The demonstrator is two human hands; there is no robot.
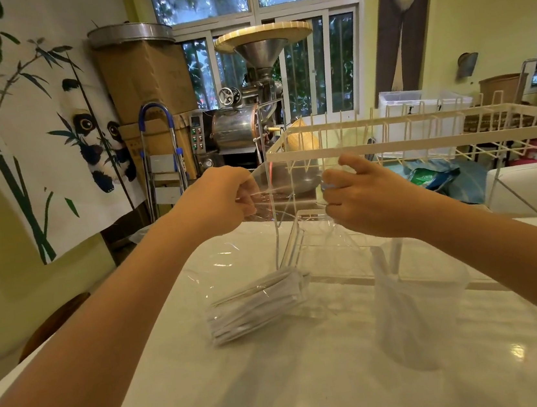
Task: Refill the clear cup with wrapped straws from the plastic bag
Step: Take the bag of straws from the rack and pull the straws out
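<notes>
A clear plastic bag (235, 275) hangs from both hands above the white table (283, 387), its bottom resting on the tabletop. A bundle of white wrapped straws (252, 306) lies inside the bag's lower end. My left hand (226, 198) pinches the left side of the bag's mouth. My right hand (361, 198) pinches the right side, and the film is stretched between them. The clear cup (418, 303) stands on the table below my right forearm, with a couple of wrapped straws upright in it.
A white wire dish rack (421, 140) stands just behind the hands, over a clear tray (336, 269). A metal roasting machine (250, 117), cardboard boxes (147, 83) and a folded ladder (161, 155) are beyond the table's far edge.
</notes>
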